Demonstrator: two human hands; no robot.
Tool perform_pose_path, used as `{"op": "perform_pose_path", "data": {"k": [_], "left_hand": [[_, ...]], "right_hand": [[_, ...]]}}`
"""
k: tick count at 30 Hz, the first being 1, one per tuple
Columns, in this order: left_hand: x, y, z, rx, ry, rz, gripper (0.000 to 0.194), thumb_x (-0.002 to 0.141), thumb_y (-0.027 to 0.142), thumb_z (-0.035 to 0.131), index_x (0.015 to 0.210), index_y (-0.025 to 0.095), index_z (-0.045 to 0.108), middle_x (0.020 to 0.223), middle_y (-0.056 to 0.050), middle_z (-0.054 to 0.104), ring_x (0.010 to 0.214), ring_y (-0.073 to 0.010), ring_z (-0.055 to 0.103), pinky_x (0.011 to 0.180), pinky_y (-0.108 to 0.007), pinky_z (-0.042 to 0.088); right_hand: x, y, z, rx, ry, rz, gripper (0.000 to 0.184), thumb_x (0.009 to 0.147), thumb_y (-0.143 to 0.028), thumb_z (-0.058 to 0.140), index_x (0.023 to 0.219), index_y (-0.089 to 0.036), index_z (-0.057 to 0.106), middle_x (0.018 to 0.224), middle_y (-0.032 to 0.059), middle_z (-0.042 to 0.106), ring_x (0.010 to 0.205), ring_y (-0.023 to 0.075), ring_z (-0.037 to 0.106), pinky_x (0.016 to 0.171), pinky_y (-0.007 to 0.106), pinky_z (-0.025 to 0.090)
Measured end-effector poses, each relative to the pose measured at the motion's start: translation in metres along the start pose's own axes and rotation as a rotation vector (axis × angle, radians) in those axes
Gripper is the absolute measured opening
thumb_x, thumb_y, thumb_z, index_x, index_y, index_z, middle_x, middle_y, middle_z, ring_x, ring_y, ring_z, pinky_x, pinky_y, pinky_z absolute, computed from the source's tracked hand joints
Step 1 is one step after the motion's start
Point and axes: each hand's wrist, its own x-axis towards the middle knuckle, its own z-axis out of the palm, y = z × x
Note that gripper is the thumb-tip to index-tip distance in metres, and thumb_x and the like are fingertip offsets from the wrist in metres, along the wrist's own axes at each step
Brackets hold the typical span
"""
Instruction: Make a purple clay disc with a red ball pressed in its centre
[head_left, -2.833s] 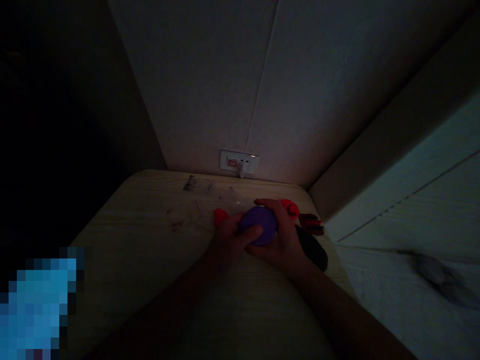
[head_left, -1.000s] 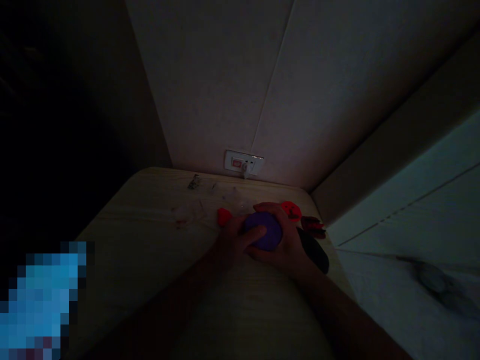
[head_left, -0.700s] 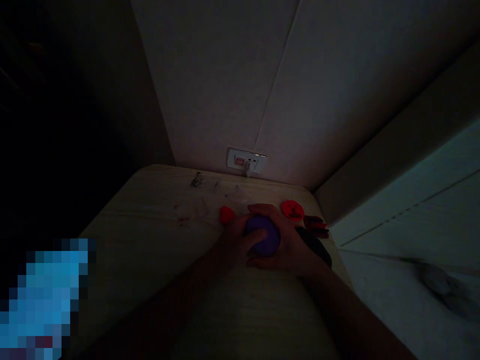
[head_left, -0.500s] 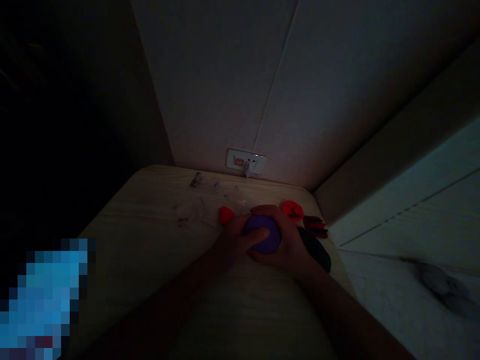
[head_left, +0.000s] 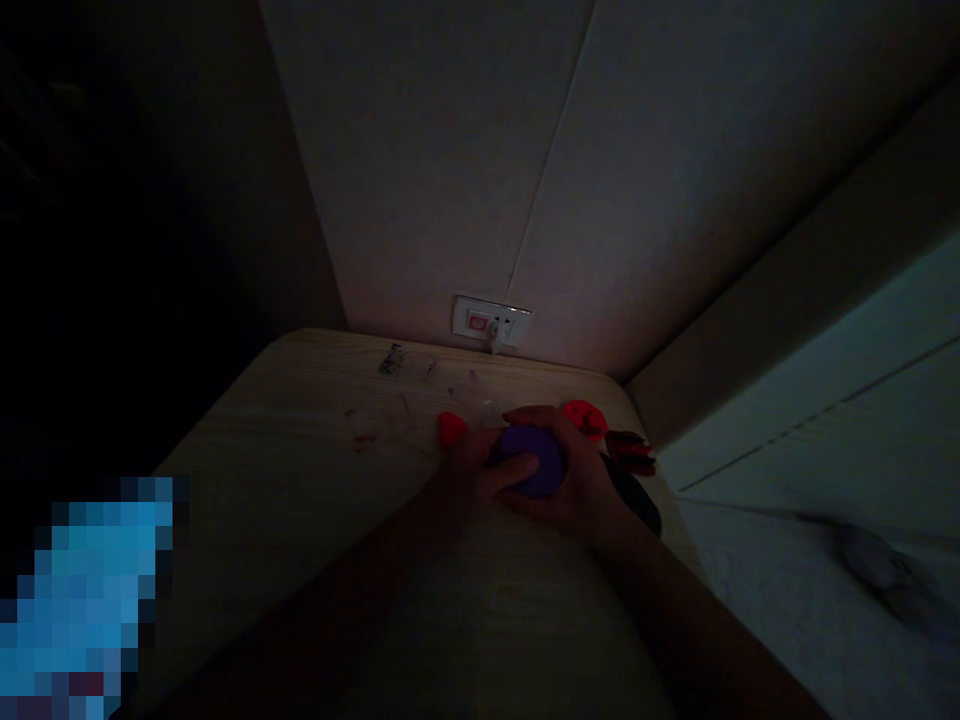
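A rounded, flattened lump of purple modelling clay (head_left: pixel 546 462) is held between both hands above the wooden table. My left hand (head_left: pixel 484 470) presses it from the left, its thumb lying across the top. My right hand (head_left: pixel 583 480) curls around the far, right and near sides. Just left of the clay lies a small red clay piece (head_left: pixel 451 428). To the right are a red disc with dark marks (head_left: pixel 585 419), a red and black striped piece (head_left: pixel 631 453) and a dark lump (head_left: pixel 639 498), partly covered by my right hand.
The light wooden table (head_left: pixel 300 480) carries dark and reddish smears and a clear plastic scrap (head_left: pixel 487 405). A wall socket (head_left: pixel 491 320) with a plug sits behind it. A pale panel (head_left: pixel 825 400) borders the right side; a pixelated blue patch (head_left: pixel 90 590) fills the lower left.
Both hands and the purple clay have shifted slightly to the right and up. My right hand covers more of the dark lump. The other pieces stay in place.
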Motion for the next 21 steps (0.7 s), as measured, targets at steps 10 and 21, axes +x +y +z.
{"op": "perform_pose_path", "data": {"k": [10, 21], "left_hand": [[-0.0013, -0.0011, -0.0019, -0.046, -0.02, -0.03, 0.033, 0.068, 0.04, 0.083, 0.086, 0.014, 0.074, 0.077, -0.003, 0.069, 0.072, -0.0183, 0.064, 0.069, -0.029, 0.05], [0.0027, -0.0019, -0.0012, -0.107, 0.097, 0.023, 0.042, 0.073, 0.051, 0.081, 0.092, 0.015, 0.075, 0.084, -0.004, 0.072, 0.076, -0.0176, 0.066, 0.07, -0.027, 0.051]], "right_hand": [[0.0006, -0.0007, -0.0034, 0.017, -0.079, -0.036, 0.073, 0.069, -0.034, 0.094, 0.131, -0.027, 0.056, 0.129, 0.0087, 0.064, 0.118, 0.029, 0.064, 0.101, 0.044, 0.055], [-0.0005, 0.0028, -0.0032, -0.007, 0.005, -0.032, 0.095, 0.062, -0.046, 0.097, 0.142, -0.029, 0.048, 0.141, 0.0116, 0.055, 0.127, 0.0333, 0.059, 0.107, 0.048, 0.052]]}}
